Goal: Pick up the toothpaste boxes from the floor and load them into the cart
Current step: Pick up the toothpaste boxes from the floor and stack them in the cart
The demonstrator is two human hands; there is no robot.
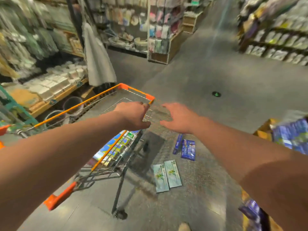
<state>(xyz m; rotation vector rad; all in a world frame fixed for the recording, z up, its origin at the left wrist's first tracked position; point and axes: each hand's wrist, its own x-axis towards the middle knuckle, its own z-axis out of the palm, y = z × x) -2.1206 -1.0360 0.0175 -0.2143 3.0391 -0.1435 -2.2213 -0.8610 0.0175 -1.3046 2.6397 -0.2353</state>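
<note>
An orange-trimmed wire cart (80,104) stands on the left, with several colourful toothpaste boxes (116,147) stacked inside. On the floor to its right lie two dark blue boxes (188,150) and, nearer me, two pale teal boxes (172,174) side by side. My left hand (133,115) hovers over the cart's right rim with its fingers loosely curled and nothing visible in it. My right hand (180,117) is stretched out just right of the rim, fingers spread and empty, above the blue boxes.
Shelving lines the left; two buckets (73,104) and a hanging white cloth (98,64) stand behind the cart. A display with blue packs (290,137) juts in at the right. The grey aisle floor (216,72) runs ahead between shelves. The picture is motion-blurred.
</note>
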